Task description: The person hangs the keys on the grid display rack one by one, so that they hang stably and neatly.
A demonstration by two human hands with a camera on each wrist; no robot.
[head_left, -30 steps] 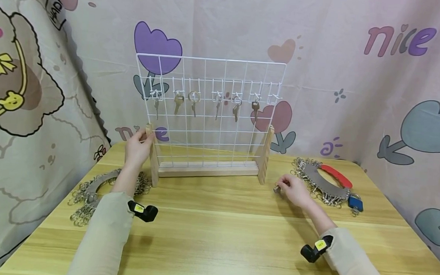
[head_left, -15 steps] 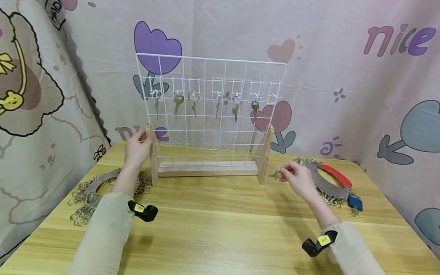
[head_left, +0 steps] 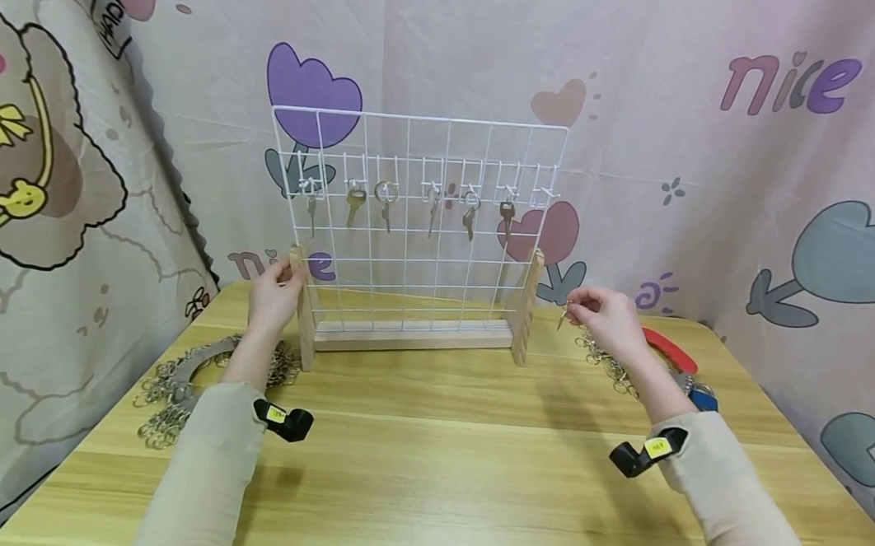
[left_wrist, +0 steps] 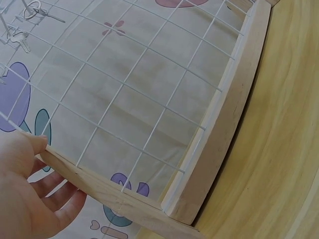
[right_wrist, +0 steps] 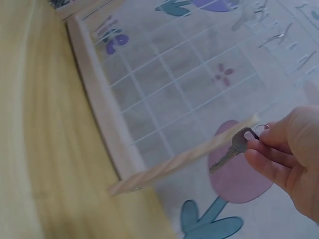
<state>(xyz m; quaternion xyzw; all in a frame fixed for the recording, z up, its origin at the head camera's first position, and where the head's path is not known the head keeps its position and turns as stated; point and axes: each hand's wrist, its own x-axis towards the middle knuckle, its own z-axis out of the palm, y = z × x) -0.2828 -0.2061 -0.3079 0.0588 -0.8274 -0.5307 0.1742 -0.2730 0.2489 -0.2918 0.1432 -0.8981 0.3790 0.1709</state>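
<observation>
A white wire grid rack (head_left: pixel 422 285) with wooden side posts stands at the back of the table, several keys hanging in a row from its hooks, among them a brass-coloured key (head_left: pixel 355 204). My left hand (head_left: pixel 273 295) grips the top of the left wooden post (left_wrist: pixel 94 184), thumb in front and fingers behind. To the right of the rack, my right hand (head_left: pixel 613 322) pinches a key (right_wrist: pixel 237 148) by its small ring (right_wrist: pixel 262 127). The key dangles beside the right post (head_left: pixel 528 311), apart from it. At the row's right end is a hook (head_left: pixel 545 194) with no key on it.
A grey holder with several key rings (head_left: pixel 171 391) lies on the table's left, partly behind the left forearm. Behind the right hand, another key holder has a red handle (head_left: pixel 671 349) and a blue padlock (head_left: pixel 702 397). A printed curtain (head_left: pixel 449 43) hangs behind the table.
My right hand has lifted from near the tabletop, moving up and slightly right with the key, which now hangs down in view. The left hand stays on the post.
</observation>
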